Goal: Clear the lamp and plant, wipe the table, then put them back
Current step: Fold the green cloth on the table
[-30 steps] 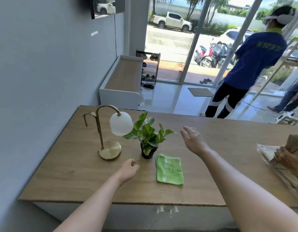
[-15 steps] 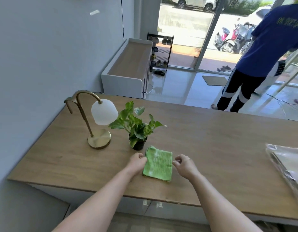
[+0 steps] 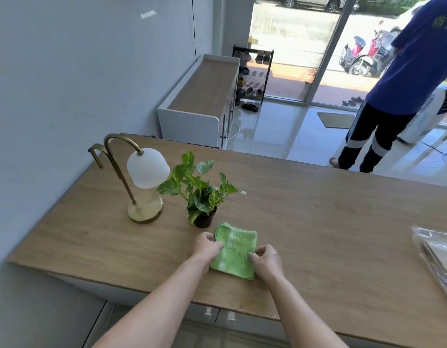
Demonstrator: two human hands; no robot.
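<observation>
A long wooden table [image 3: 317,234] fills the view, with both bare forearms reaching out over its near edge. Half a second ago the hands sat just beside a folded green cloth [image 3: 236,252]; a second ago they were raised and well apart. Now both have closed in on it: the left hand [image 3: 206,244] pinches its left edge with curled fingers, and the right hand [image 3: 267,259] pinches its right edge the same way. The cloth lies flat on the table, not yet lifted. This suggests the cloth is being picked up or unfolded first, though clearing has not begun.

Beyond the left hand and further left stands the lamp [image 3: 139,179], upright: a brass arched stem, round brass base, white frosted globe shade hanging down. Just beyond the left hand, close to the cloth's far corner, sits the plant [image 3: 199,192], a small leafy green pothos in a dark pot, upright, its leaves near the lamp shade
</observation>
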